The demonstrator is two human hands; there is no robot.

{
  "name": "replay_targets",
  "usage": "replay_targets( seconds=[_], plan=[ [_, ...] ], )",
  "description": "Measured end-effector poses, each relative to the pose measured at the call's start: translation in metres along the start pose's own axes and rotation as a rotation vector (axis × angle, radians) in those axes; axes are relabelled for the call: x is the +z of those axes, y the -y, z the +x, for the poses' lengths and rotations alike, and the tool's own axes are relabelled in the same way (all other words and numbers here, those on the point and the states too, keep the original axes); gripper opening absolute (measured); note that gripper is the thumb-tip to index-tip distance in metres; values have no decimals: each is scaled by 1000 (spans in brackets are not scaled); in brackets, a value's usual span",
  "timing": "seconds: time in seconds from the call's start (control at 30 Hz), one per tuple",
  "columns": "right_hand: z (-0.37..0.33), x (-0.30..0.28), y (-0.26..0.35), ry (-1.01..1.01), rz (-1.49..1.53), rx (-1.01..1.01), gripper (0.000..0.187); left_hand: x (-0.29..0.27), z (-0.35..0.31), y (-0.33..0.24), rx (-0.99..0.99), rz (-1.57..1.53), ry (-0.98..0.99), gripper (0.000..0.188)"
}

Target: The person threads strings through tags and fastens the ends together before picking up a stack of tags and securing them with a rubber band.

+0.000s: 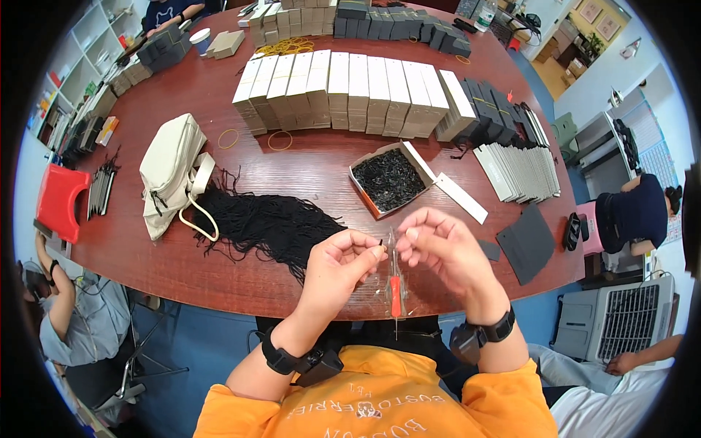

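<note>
My left hand [339, 269] is closed in a pinch, with a small dark piece [381, 242] at its fingertips. Just to its right, my right hand [449, 252] has its fingers curled and thumb tip near the forefinger; whatever they hold is too small to make out. Between the hands, at the near table edge, lies a slim tool with a red section [396, 296], a clear upper part and a thin tip. Left of my left hand spreads a heap of black cords [274, 223]. Beyond my hands stands an open box [418, 155] full of small black pieces.
A long row of white-topped card stacks [358, 80] crosses the table. Grey cards [515, 174] and dark cards [527, 241] lie right, a cream bag [171, 168] and red stool [62, 201] left. A white strip [461, 197] touches the box. Other people sit around the table.
</note>
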State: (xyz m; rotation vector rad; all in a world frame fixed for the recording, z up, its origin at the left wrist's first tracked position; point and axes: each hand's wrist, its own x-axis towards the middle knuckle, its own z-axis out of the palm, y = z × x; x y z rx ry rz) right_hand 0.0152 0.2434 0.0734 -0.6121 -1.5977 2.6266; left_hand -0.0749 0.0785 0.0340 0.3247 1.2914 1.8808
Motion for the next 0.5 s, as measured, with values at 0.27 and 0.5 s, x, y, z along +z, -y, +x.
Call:
replay_targets(
  seconds=[0.27,0.5],
  plan=[
    [-20,4,-26,62,229,-60,13,15,-13,2,145,181,-5,5],
    [-22,2,-34,85,239,-46,12,14,-19,5,293,379,-18,5]
  ],
)
